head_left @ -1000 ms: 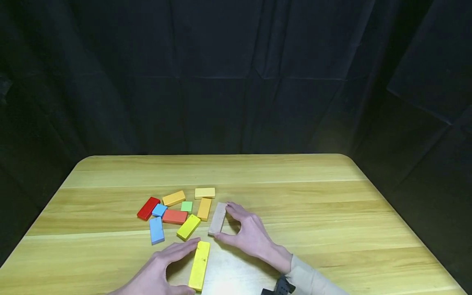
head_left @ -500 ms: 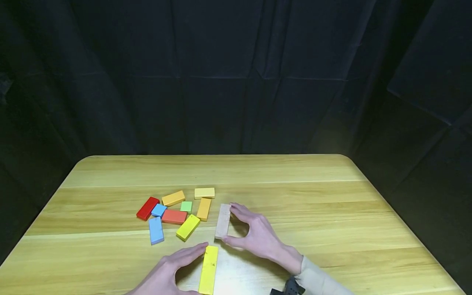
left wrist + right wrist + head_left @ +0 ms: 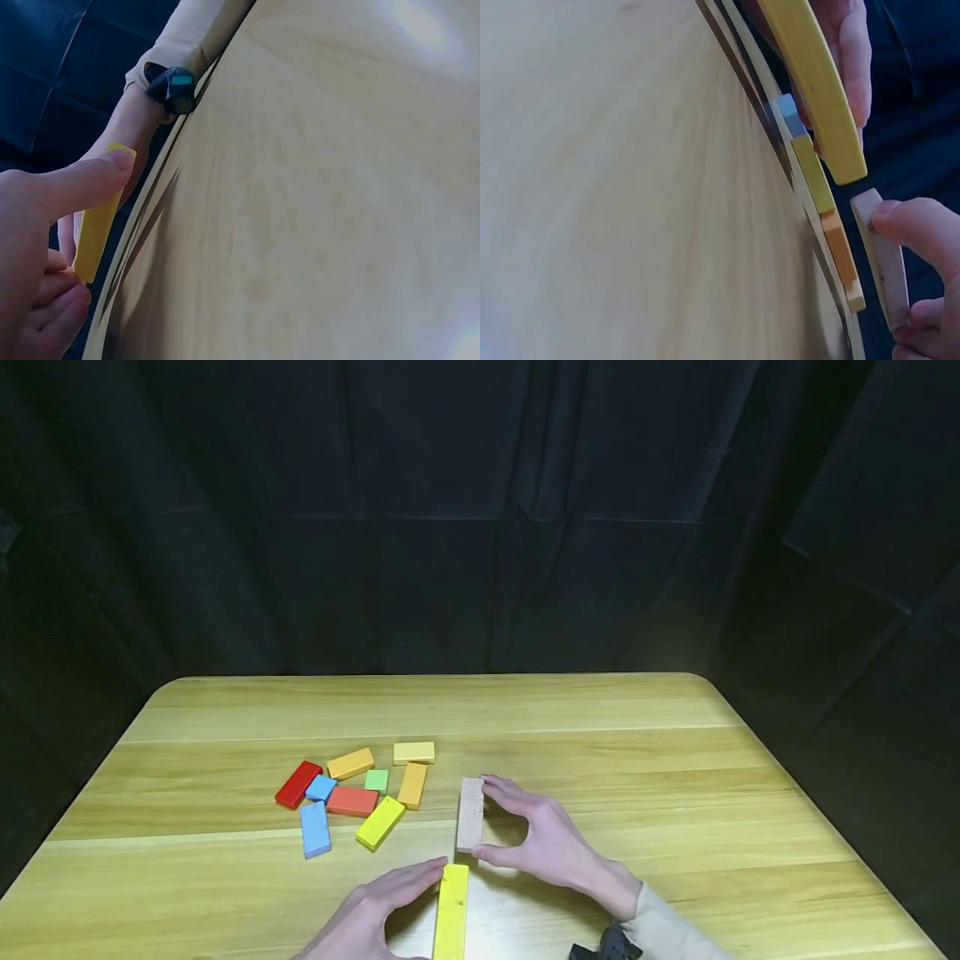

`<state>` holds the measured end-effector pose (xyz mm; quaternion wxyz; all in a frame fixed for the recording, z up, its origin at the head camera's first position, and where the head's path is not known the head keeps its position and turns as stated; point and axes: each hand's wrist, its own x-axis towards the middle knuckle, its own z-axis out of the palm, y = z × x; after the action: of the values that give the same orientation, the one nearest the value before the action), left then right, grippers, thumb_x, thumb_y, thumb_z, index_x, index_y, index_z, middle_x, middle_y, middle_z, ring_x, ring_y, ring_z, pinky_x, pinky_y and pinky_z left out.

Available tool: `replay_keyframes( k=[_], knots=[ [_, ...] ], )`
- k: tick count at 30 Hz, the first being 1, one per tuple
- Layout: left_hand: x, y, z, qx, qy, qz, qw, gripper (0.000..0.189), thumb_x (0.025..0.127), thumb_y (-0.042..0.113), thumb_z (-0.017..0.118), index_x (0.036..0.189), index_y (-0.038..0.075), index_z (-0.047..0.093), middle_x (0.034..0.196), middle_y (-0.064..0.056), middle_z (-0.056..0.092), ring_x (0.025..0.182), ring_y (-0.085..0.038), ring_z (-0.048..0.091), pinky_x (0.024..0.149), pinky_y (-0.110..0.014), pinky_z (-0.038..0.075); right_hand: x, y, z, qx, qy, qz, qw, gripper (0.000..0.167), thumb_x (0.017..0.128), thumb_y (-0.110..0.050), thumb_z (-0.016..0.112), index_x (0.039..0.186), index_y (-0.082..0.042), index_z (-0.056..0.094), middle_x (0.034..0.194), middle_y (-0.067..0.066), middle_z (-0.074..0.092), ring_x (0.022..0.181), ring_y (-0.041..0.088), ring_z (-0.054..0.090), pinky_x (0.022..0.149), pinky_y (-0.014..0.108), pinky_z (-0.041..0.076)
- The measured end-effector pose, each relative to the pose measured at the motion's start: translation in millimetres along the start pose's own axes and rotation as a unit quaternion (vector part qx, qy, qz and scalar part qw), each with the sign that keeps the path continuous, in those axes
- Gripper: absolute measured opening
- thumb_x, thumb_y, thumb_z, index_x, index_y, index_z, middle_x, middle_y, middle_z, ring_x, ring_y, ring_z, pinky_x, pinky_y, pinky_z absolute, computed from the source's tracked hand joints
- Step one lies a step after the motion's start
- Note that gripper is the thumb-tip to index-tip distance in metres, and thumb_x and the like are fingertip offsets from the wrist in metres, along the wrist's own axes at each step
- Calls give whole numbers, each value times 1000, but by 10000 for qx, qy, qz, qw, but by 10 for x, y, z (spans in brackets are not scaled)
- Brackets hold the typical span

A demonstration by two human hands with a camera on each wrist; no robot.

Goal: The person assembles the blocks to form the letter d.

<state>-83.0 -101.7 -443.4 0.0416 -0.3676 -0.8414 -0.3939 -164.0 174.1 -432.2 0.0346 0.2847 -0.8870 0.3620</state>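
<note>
My left hand (image 3: 369, 913) pinches a long yellow block (image 3: 452, 910) end to end, thumb at the near end and fingertips at the far end. In the left wrist view the same yellow block (image 3: 99, 225) sits between thumb and fingers. My right hand (image 3: 543, 837) holds a pale greyish-pink block (image 3: 470, 814) the same way, just beyond the yellow one. In the right wrist view the pale block (image 3: 886, 259) spans thumb to fingers, with the yellow block (image 3: 817, 90) close by. Both blocks lie nearly parallel, their nearest ends close together.
Left of the hands lie loose blocks: red (image 3: 298, 784), light red (image 3: 352, 801), blue (image 3: 316, 829), small blue (image 3: 321, 787), green (image 3: 377, 782), yellow (image 3: 380, 823), orange (image 3: 412, 786), another orange (image 3: 350, 763) and pale yellow (image 3: 414, 752). The wooden table (image 3: 637, 760) extends rightward; dark curtains (image 3: 480, 527) hang behind.
Both hands have shifted rightward and slightly nearer, carrying the yellow and pale blocks. Both blocks have turned straighter, more in line with the forward direction. The loose blocks stay put.
</note>
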Motion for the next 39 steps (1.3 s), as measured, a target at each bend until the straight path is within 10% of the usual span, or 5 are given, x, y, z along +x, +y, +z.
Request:
replay_keyframes(
  k=[6, 39],
  knots=[
    [60, 34, 81, 245, 185, 333, 9990, 87, 77, 57, 81, 142, 6, 55, 141, -7, 60, 127, -23, 59, 97, -39, 55, -40, 40, -65, 8, -62, 20, 10000, 83, 77, -50, 82, 143, -9, 54, 154, 3, 46, 141, 26, 43, 114, 52, 36],
    [371, 318, 367, 484, -103, -582, 9971, 89, 74, 54, 83, 139, -1, 56, 142, -12, 59, 128, -29, 57, 104, -42, 51, -92, 290, -332, -300, -334, 11, 9990, 80, 76, -48, 83, 144, -17, 55, 150, -3, 50, 135, 27, 51, 110, 49, 42]
  ],
)
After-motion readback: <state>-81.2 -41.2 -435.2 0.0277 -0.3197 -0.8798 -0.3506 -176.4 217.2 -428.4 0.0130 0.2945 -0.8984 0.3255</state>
